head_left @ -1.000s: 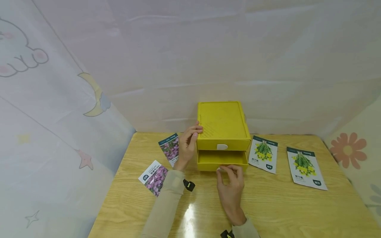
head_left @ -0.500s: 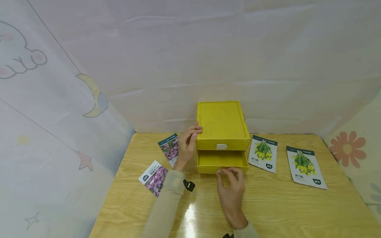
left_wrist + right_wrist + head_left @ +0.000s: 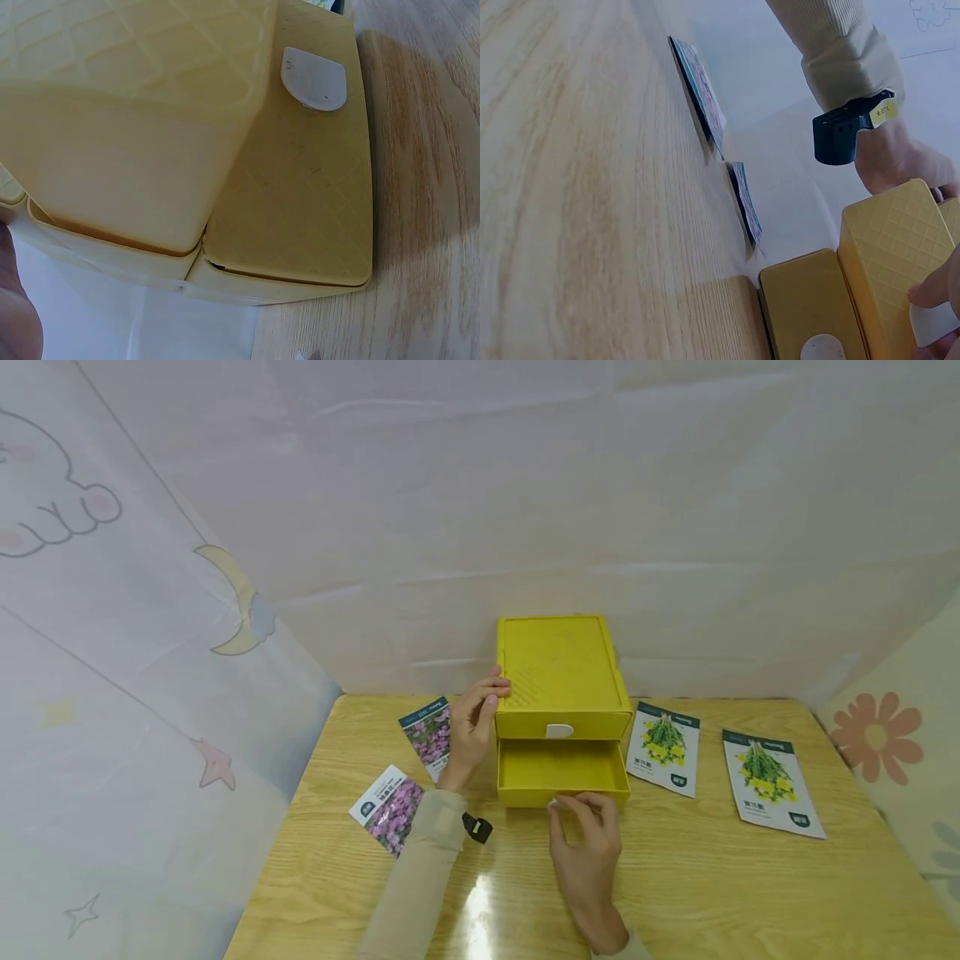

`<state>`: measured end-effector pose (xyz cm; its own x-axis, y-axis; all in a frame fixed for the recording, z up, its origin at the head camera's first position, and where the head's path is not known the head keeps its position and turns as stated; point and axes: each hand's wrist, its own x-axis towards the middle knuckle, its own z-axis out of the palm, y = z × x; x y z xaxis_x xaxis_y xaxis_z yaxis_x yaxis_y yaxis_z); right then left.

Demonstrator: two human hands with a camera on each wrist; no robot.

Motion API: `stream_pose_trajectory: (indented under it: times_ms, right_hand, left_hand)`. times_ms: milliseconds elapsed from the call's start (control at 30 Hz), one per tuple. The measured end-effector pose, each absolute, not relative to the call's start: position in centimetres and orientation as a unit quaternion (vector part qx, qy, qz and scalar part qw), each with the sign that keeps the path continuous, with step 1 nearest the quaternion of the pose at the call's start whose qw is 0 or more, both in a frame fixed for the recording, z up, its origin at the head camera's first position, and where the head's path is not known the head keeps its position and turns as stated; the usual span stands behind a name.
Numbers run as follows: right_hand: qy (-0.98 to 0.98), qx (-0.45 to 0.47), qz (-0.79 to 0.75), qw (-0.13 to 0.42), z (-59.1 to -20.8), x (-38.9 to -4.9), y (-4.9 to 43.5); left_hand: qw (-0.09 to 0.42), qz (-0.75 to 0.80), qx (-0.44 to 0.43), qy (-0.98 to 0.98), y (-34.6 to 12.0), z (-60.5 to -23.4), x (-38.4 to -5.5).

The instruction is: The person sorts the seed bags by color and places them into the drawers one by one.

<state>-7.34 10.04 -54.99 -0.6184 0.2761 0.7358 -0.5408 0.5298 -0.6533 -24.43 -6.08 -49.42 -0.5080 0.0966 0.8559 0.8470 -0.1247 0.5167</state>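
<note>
A yellow box of stacked drawers (image 3: 555, 660) stands against the back wall. Its middle drawer (image 3: 521, 797) is pulled partway out, and the visible inside is bare. My right hand (image 3: 588, 860) pinches that drawer's white handle (image 3: 932, 322) between thumb and fingers. My left hand (image 3: 472, 727) rests its fingers on the box's upper left edge, with the thumb beside the front corner. The top drawer (image 3: 517, 725) is pushed in. Beneath the pulled drawer, the wrist views show a bottom drawer (image 3: 300, 202), also in; the head view hides it.
Two seed packets with pink flowers, one farther back (image 3: 427, 731) and one nearer (image 3: 393, 814), lie left of the box. Two yellow-flower packets, one beside the box (image 3: 662, 747) and one farther right (image 3: 772, 785), lie on the wooden table (image 3: 712, 893).
The middle drawer has slid farther out toward me, and my right hand has moved back with its handle. My left hand stays in place on the box.
</note>
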Motion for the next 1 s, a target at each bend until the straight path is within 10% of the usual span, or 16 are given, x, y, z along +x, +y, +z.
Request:
stream_pose_trajectory:
  times_ms: [1000]
  right_hand:
    - [-0.771,0.088,0.467,0.424,-54.9,-5.5,10.2]
  left_hand:
    - [0.309,-0.632,-0.399,-0.588,-5.9,-49.3,-24.5]
